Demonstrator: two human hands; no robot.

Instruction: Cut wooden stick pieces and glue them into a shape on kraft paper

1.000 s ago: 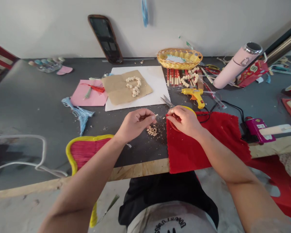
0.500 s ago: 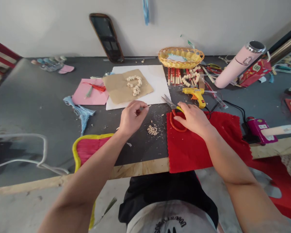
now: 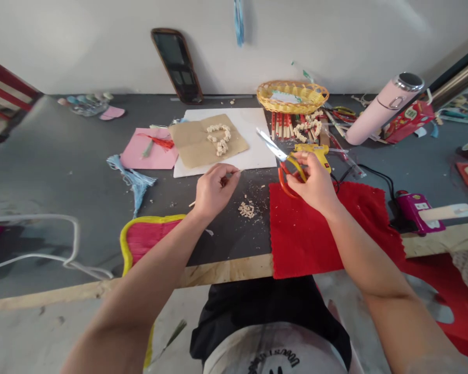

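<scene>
My left hand (image 3: pixel 217 190) is closed around a thin wooden stick (image 3: pixel 192 204); one end pokes out past the thumb and the other shows behind the wrist. In my right hand (image 3: pixel 315 183) are scissors (image 3: pixel 273 147) with a red and a yellow handle, raised over the table, tips pointing to the far left. Between my hands lies a small pile of cut stick pieces (image 3: pixel 247 209) amid crumbs. Beyond them, a brown paper (image 3: pixel 191 145) on a white sheet (image 3: pixel 261 156) bears a curved shape built of small pale pieces (image 3: pixel 222 141).
A red felt cloth (image 3: pixel 308 234) lies under my right forearm. A yellow glue gun (image 3: pixel 315 154), wicker basket (image 3: pixel 292 98) and pink flask (image 3: pixel 386 108) stand behind it. At left are a blue tassel (image 3: pixel 136 184) and pink paper (image 3: pixel 161 157). A phone (image 3: pixel 177 67) leans on the wall.
My right hand has lifted the scissors off the red cloth and table, with their blades now higher. My left hand stays almost in place with the stick.
</scene>
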